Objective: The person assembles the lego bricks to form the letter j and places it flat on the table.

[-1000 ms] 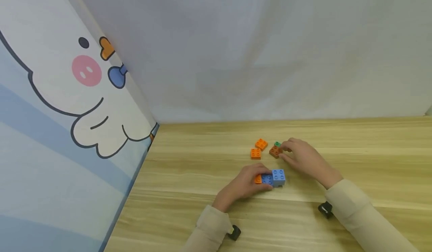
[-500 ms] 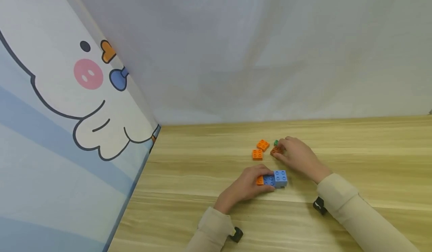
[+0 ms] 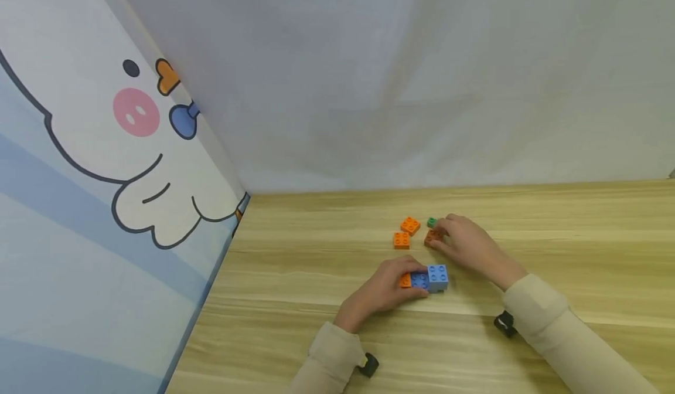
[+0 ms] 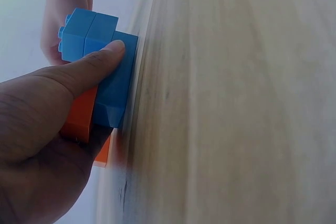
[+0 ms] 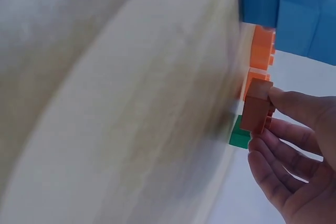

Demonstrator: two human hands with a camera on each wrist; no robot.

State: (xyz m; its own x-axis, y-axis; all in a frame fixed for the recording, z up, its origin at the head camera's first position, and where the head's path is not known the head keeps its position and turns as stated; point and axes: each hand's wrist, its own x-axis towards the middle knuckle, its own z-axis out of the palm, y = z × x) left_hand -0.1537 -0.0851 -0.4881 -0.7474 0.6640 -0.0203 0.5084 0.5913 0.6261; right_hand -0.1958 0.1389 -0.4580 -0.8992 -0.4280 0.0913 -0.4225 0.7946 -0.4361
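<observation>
Pinching brown brick [image 5: 256, 108]: right hand [image 3: 470, 246], newly closed, hold seemingly secure. Green brick [image 3: 431, 222], twelve o'clock of it; left hand [image 3: 382, 285], gripping blue-and-orange assembly [image 3: 426, 279], six o'clock.

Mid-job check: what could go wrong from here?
The right grip pinches the brown block with fingertips only, so it might slip. The green block sits close by and could get nudged. The left grip holds the blue-and-orange build; squeezing unevenly might loosen pieces.
</observation>
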